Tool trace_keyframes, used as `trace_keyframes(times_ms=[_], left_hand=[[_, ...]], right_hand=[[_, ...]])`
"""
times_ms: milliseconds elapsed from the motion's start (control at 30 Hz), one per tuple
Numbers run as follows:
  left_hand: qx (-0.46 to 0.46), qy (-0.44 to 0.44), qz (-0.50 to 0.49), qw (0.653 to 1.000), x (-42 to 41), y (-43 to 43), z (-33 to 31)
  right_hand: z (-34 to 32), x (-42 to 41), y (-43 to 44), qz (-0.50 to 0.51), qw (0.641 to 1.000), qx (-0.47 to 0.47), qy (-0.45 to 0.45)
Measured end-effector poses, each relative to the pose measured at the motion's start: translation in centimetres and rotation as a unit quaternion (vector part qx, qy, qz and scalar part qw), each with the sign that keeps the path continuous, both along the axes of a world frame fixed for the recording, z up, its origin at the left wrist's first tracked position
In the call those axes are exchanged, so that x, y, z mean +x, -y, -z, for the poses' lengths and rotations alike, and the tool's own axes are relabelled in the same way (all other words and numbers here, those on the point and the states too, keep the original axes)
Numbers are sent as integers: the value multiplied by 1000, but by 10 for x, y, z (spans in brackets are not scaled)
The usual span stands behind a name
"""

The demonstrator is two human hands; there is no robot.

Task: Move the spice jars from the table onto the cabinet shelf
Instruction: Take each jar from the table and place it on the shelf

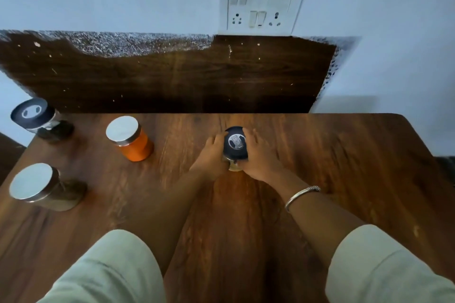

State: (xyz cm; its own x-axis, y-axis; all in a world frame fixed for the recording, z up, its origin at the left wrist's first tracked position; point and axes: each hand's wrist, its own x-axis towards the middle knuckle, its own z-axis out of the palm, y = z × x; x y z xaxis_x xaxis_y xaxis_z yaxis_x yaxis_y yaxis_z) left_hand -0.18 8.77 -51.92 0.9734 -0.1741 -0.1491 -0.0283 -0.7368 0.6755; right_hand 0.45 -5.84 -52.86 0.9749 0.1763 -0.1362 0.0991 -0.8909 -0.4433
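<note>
Held jar: the dark-lidded jar (235,142) stands mid-table on the table (332,167), clasped between both hands.
Left hand: the left hand (211,155) grips its left side, fingers curled round the body.
Right hand: the right hand (258,155) grips the right side likewise.
Other jars: an orange jar (134,146), a black-capped jar (37,118) and a brown jar (46,192) stand at the table's left.
Handling: probably glass, so stiff, smooth, breakable and of modest weight; best held by the body, not the lid.
Hidden: the hands cover the jar's body and contents; I cannot pick out the cabinet shelf.

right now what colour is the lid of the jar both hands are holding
Dark blue lid with a silver centre, clearest in the head view.
</note>
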Motion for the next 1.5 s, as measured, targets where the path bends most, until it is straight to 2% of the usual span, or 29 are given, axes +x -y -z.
trace_keyframes(times_ms=[233, 567, 700, 800, 867, 967, 1067, 1133, 1200, 1267, 1400, 1500], left_hand=[[-38, -21, -19, 999, -3, 11, 27], [-129, 50, -30, 990, -22, -8, 15], [-145, 81, -65, 984, -34, -15, 0], [-192, 84, -81, 974, -41, -30, -16], [-242, 66, -70, 966, -47, -46, -24], [-302, 41, -60, 951, -65, -75, -36], [-368, 3, -74, 927, -81, -98, -49], [-404, -16, -68, 912, -91, -109, -57], [-428, -28, -56, 901, -98, -116, -66], [-436, -21, -49, 898, -107, -121, -75], [-387, 25, -48, 921, -120, -129, -84], [-413, -7, -50, 909, -129, -129, -89]], right_hand=[[26, 6, 2, 24, 996, 81, 6], [12, -8, -6, 61, 982, 177, 32], [-10, -21, -22, 79, 981, 158, 86], [-27, -34, -39, 73, 977, 159, 123], [-35, -42, -46, 66, 970, 220, 85], [-47, -56, -54, 34, 939, 342, -25], [-55, -71, -61, 10, 912, 398, -101], [-61, -83, -70, -5, 881, 446, -155], [-67, -92, -80, -7, 865, 473, -168], [-73, -101, -91, 7, 871, 473, -135], [-85, -116, -107, 55, 894, 442, -43], [-91, -124, -118, 65, 919, 388, -15]])
